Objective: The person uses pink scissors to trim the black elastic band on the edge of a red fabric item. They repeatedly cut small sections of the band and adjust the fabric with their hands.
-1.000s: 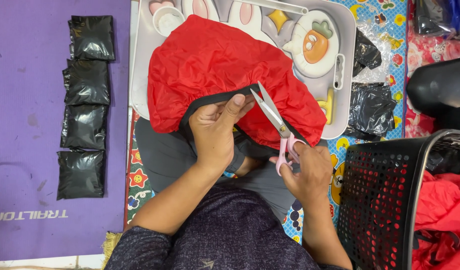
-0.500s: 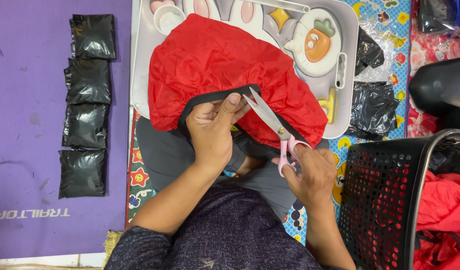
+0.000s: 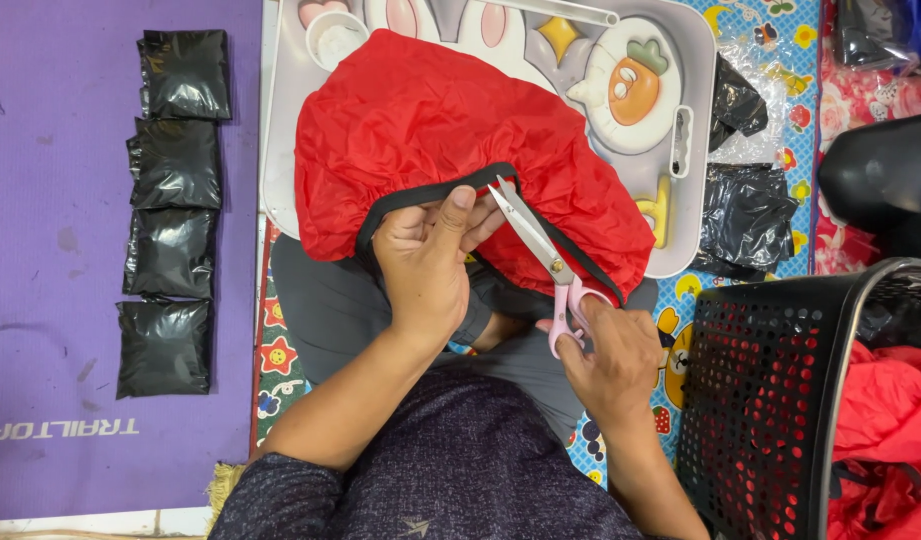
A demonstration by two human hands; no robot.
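Observation:
A crumpled red fabric cover [image 3: 451,130] with a black elastic hem lies over my lap and a white tray. My left hand [image 3: 426,262] pinches the black hem, thumb on top. My right hand [image 3: 611,360] holds pink-handled scissors [image 3: 541,262], whose blades are slightly apart and point up-left at the hem just beside my left thumb.
The white cartoon-printed tray [image 3: 671,130] lies under the fabric. Several black plastic packets [image 3: 171,210] lie in a column on a purple mat [image 3: 51,250] at left. Loose black bags [image 3: 746,210] sit at right. A black mesh basket [image 3: 771,390] holds more red fabric [image 3: 886,430].
The scissor tips have moved left and down, closer to the black hem by my left thumb. My left hand keeps its grip on the hem.

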